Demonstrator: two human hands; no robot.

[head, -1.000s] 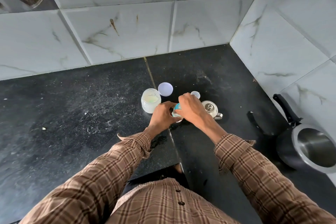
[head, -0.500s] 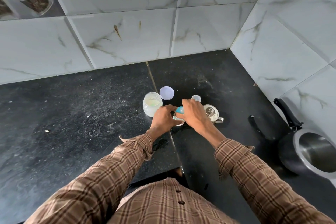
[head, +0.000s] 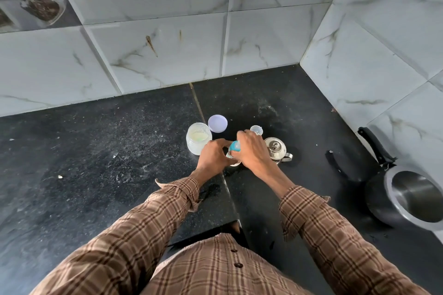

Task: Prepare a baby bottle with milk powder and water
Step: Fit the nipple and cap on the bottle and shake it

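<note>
A baby bottle [head: 233, 152] with a blue top stands on the black counter [head: 96, 163], mostly hidden between my hands. My left hand [head: 213, 157] grips its body from the left. My right hand [head: 253, 151] is closed over its blue top. A clear jar [head: 198, 137] with pale powder stands open just left of my hands, and its white lid [head: 217, 123] lies behind it. A small clear cap [head: 256, 130] sits behind my right hand. A small steel kettle [head: 276, 148] stands to the right, touching my right hand's side.
A black pan with a steel inside [head: 412, 196] and a long handle sits at the counter's right edge by the side wall. Marble-tiled walls [head: 167, 43] close off the back and right. The counter's front edge is near my shirt.
The camera has tilted down a little, so everything sits lower in the frame. Both hands stay on the bottle, with the right hand turned slightly on its top.
</note>
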